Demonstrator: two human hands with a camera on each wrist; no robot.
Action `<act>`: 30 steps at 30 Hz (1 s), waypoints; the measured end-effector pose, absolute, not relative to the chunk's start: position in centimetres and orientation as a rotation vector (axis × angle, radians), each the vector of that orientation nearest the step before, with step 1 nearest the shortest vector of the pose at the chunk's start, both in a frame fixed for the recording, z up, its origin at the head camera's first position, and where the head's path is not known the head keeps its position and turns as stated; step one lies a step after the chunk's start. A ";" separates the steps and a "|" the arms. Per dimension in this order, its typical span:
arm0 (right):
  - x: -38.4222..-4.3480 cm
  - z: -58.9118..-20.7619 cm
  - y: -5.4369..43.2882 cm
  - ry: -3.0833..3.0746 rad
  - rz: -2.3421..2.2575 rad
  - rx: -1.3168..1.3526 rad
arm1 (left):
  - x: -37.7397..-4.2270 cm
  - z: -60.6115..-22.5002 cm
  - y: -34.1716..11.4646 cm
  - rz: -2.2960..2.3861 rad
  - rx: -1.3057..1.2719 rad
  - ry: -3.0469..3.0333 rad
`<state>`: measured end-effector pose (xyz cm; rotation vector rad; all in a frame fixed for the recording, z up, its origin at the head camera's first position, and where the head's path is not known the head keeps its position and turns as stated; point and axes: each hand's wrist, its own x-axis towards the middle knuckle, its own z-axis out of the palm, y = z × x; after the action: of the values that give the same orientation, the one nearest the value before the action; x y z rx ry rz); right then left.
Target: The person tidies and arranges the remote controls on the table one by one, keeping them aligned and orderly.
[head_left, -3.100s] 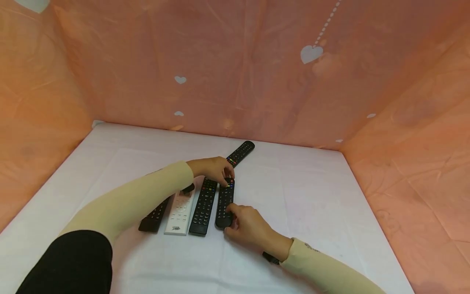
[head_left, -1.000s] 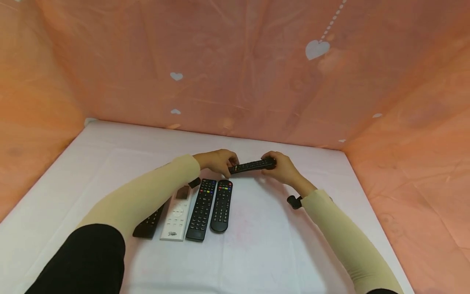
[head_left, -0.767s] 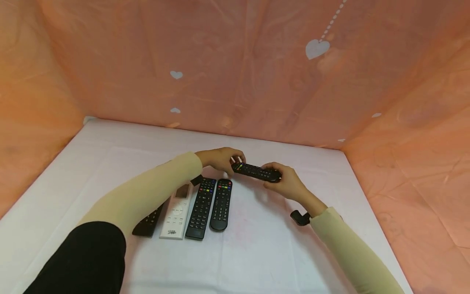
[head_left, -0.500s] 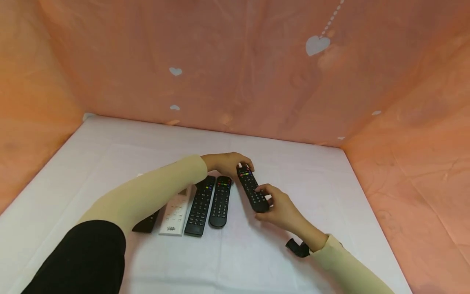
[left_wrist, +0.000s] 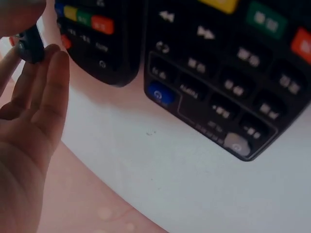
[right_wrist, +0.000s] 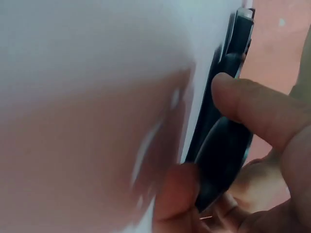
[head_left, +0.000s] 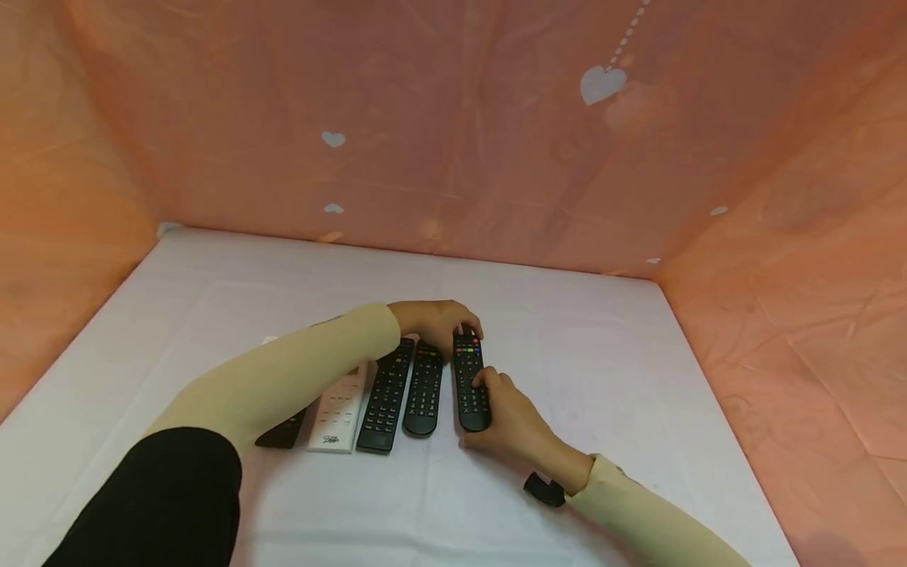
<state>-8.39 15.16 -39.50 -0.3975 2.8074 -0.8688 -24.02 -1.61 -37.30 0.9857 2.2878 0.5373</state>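
A black remote control with a rounded lower end points away from me, at the right end of a row of remotes. My left hand holds its far end, fingers bent over the top. My right hand grips the near end between thumb and fingers; the right wrist view shows that remote end close over the white surface. Just left lies another rounded black remote, then a longer black remote. In the left wrist view, my left hand pinches the held remote's tip.
Further left are a white remote and a dark remote, both partly covered by my left sleeve. The white-covered table meets orange cloth walls at the back and sides. A black wrist mount hangs under my right wrist.
Earlier my hands were on the neighbouring rounded remote. Then they lifted the black remote from the back, turned it lengthwise and brought it down beside the row.
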 end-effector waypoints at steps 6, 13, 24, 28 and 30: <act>-8.4 -39.9 14.4 2.806 -0.820 -0.408 | -23.7 -37.6 -1.6 0.545 0.935 2.265; -8.2 -40.2 13.9 2.800 -0.796 -0.423 | -23.3 -38.0 -1.9 0.517 0.936 2.295; -8.5 -39.3 14.3 2.829 -0.588 -0.463 | -22.5 -37.6 -3.2 0.538 0.978 2.419; -9.3 -37.6 15.5 2.890 -0.614 -0.574 | -22.1 -36.5 -5.3 0.681 1.004 2.516; -9.8 -36.6 16.3 2.939 -0.668 -0.673 | -21.6 -35.8 -6.7 0.712 0.990 2.587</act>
<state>-9.79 16.25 -36.57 -0.6729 2.9390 -0.6678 -21.64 -6.71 -35.80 0.9902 2.5867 0.7117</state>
